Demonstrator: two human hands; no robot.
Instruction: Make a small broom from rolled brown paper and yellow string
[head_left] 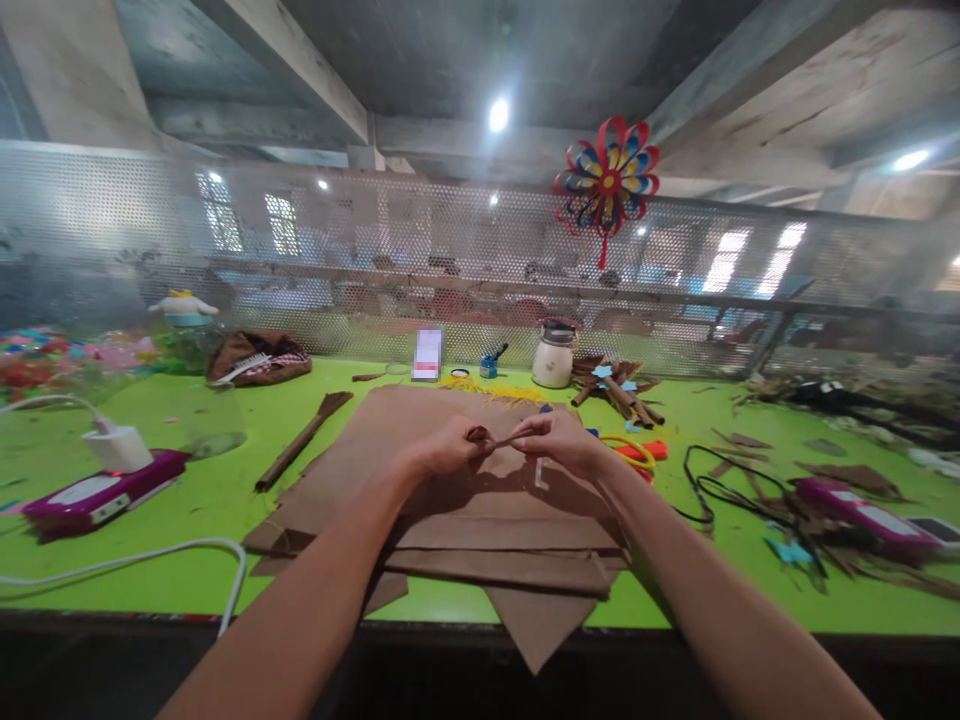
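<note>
My left hand (454, 447) and my right hand (556, 440) are close together above the brown paper sheets (394, 440). Between them runs a thin, twisted piece of brown paper (501, 441), and the fingers of each hand are closed on one end of it. A crumpled brown bit shows at the left fingertips. Beneath my hands, large brown sheets lie stacked, with a folded strip (495, 568) across their near side. One pointed corner hangs over the table's front edge. A small clear object (539, 472) lies under my right hand, partly hidden.
On the green table (187, 400), a rolled brown paper stick (304, 440) lies left of the sheets. Purple power strips (105, 495) with cables sit at both sides. Behind stand a phone (427, 354), a blue bottle (489, 366), a jug (553, 355) and brown rolls (619, 390).
</note>
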